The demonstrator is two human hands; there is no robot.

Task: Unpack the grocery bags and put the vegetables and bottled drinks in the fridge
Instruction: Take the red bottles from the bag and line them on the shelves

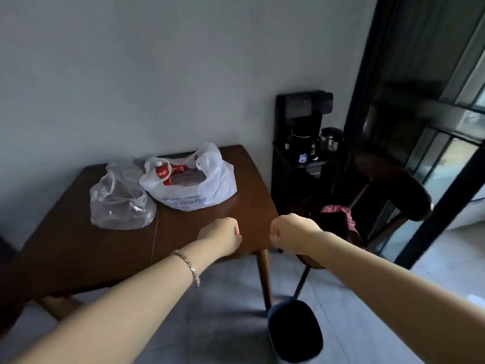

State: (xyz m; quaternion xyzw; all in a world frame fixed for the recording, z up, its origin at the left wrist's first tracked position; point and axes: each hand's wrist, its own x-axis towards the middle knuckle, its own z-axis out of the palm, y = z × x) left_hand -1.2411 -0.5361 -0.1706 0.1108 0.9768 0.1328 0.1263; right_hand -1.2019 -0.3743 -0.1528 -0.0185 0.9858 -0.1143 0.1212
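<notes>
Dark wooden desk [78, 248] stands against a pale wall, one corner pointing toward the lower right.

White shopping bag [194, 185] sits near the far edge of the desk, toward the right corner, mouth open and handles up. Red-labelled bottled drinks [164, 173] lie inside its mouth, caps and labels showing; other contents too dim to make out.

Clear plastic bag [120, 200] sits just to the left of the white one, touching it, slumped on the desk near the far edge. Contents dark and unclear.

Dark wooden chair [388, 185] stands off the right edge of the desk, a pink-and-dark cloth [341, 216] on its seat. Behind it, against the wall, a black appliance stand [301, 132] with jugs.

Left hand [223, 235] hovers over the near right corner of the desk, grip curled into a closed fist, empty. A bracelet [187, 266] circles that wrist.

Right hand [291, 232] hangs just past the desk's right corner, grip likewise curled closed, holding nothing. The two fists are near each other, not touching.
</notes>
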